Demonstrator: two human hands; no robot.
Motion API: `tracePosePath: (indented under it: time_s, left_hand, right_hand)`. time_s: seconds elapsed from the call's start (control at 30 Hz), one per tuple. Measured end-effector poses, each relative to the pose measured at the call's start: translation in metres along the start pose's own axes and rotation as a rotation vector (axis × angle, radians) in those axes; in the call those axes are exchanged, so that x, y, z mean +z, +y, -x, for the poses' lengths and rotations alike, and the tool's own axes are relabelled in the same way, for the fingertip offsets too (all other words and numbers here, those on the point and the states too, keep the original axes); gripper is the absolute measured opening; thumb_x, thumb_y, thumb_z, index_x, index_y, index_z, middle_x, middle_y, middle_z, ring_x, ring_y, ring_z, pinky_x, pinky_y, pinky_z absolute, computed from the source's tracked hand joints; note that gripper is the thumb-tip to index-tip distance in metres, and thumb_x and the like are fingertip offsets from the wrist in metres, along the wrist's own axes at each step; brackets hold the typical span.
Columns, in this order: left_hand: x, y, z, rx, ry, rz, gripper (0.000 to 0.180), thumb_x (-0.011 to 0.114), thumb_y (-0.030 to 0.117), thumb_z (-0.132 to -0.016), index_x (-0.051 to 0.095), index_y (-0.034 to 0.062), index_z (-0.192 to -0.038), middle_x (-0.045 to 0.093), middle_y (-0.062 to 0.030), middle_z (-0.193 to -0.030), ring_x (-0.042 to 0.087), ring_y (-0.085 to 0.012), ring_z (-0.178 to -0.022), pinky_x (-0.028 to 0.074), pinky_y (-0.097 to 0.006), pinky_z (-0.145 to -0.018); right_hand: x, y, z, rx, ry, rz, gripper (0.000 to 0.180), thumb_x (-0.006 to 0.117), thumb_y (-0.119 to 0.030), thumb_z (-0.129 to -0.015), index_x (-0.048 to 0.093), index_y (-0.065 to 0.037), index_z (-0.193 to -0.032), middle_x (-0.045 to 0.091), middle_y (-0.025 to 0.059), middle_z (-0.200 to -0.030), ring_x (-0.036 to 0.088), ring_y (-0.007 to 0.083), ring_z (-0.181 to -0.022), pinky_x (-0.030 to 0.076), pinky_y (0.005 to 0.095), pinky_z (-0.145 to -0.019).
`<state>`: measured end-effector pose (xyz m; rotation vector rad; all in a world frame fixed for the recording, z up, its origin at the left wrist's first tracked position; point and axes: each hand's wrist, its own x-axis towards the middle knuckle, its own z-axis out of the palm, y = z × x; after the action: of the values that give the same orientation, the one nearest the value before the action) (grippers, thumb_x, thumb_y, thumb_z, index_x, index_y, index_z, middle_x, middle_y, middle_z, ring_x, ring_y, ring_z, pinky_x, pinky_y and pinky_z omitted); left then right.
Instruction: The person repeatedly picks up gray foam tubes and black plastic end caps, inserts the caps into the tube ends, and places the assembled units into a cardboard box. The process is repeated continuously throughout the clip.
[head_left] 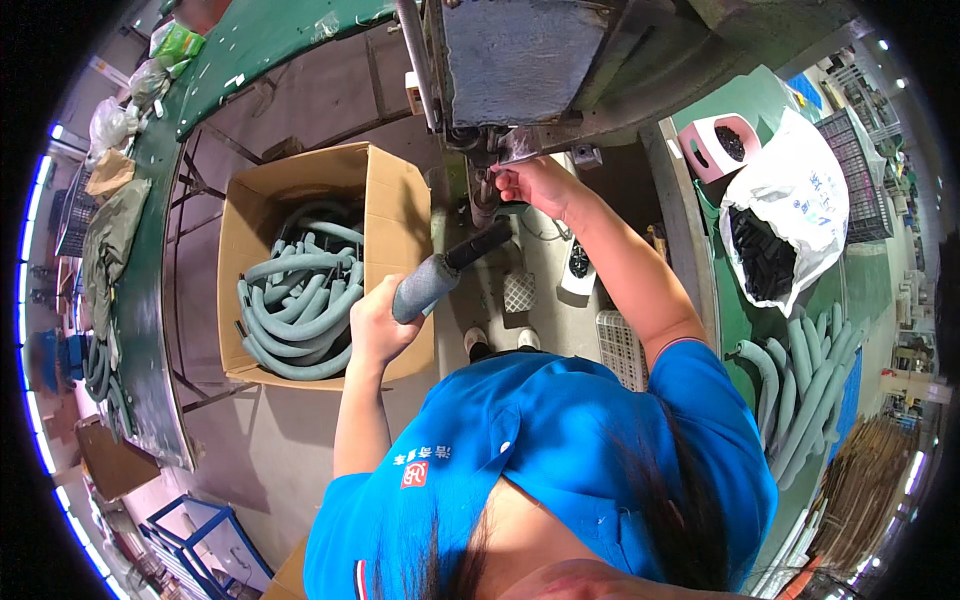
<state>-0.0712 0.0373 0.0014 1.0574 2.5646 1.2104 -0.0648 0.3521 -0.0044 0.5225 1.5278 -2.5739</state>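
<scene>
My left hand (377, 322) grips a grey foam-sleeved hose (425, 287) whose black end (478, 244) points up toward the machine. My right hand (532, 181) is raised at the metal fitting (487, 190) under the machine head (520, 60), fingers pinched around the hose's top end there. Left of my left hand stands an open cardboard box (390, 190) filled with several coiled grey foam hoses (300, 300).
A green workbench (745, 320) at the right carries a pile of grey foam hoses (805, 385), a white bag of black parts (785, 225) and a pink box (720, 145). A green conveyor table (150, 300) curves along the left. Foot pedals (518, 292) lie on the floor.
</scene>
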Motion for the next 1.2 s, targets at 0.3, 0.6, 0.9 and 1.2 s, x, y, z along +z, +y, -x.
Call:
tracePosePath:
  time_s: [0.3,0.6,0.9,1.2]
  left_hand:
    - [0.017,0.006,-0.032,0.136,0.067,-0.195,0.040,0.073,0.011,-0.061,0.056,0.0080,-0.097,0.063,-0.0136,-0.081,0.063,-0.0326,-0.077,0.050,-0.040,-0.066]
    - [0.034,-0.001,-0.098,0.289,0.170,-0.256,0.044,0.071,0.011,-0.061,0.056,0.0050,-0.103,0.062,-0.0166,-0.087,0.062,-0.0344,-0.079,0.050,-0.039,-0.068]
    - [0.034,0.011,-0.100,0.082,-0.039,-0.215,0.044,0.070,0.016,-0.065,0.055,0.0066,-0.105,0.063,-0.0204,-0.082,0.061,-0.0381,-0.080,0.049,-0.045,-0.068]
    - [0.032,-0.014,-0.116,0.064,-0.181,-0.250,0.047,0.067,0.016,-0.063,0.056,0.0067,-0.108,0.064,-0.0211,-0.084,0.062,-0.0390,-0.081,0.049,-0.045,-0.073]
  right_hand:
    - [0.005,0.020,0.024,-0.408,0.227,1.049,0.059,0.039,-0.052,-0.094,0.058,-0.001,-0.071,0.057,0.0111,-0.056,0.054,0.0311,-0.051,0.045,0.0423,-0.053]
    - [-0.097,0.056,-0.085,-1.274,0.759,2.752,0.043,0.054,-0.022,-0.080,0.053,0.004,-0.114,0.054,0.0148,-0.117,0.051,0.0254,-0.106,0.049,0.0397,-0.087]
    - [-0.029,0.009,-0.051,-0.401,0.416,1.292,0.029,0.042,-0.025,-0.094,0.057,-0.001,-0.094,0.060,0.0180,-0.097,0.056,0.0301,-0.089,0.043,0.0412,-0.080]
    - [0.005,-0.017,-0.009,-0.008,0.099,0.690,0.030,0.030,-0.031,-0.097,0.047,-0.007,-0.090,0.046,0.0019,-0.079,0.042,0.0172,-0.071,0.041,0.0354,-0.070]
